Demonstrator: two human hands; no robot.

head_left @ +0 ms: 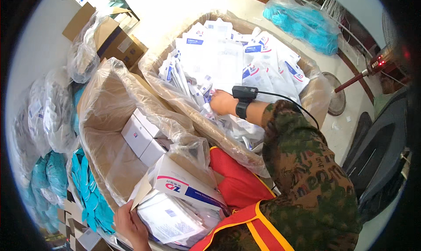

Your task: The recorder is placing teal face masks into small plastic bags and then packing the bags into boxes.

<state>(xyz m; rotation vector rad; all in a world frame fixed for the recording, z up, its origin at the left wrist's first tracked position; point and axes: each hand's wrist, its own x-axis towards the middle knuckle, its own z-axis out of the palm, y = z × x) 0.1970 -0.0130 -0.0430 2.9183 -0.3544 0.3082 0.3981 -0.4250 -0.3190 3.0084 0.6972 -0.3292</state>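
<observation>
My left hand is closed on the near left edge of an open white carton with a red stripe and blue panel. Flat white printed packets are stacked inside that carton, which is tilted towards me. My right hand reaches into a large plastic-lined box heaped with white packets marked in blue and red. Its fingers are curled down at the packets on the near left side of the heap, and the fingertips are partly hidden. A camera-like device is strapped to my right wrist.
Another plastic-lined box on the left holds several white cartons. Bags of turquoise items lie on the floor at the far right. More turquoise pieces and clear bags crowd the left side. A black chair stands at the right.
</observation>
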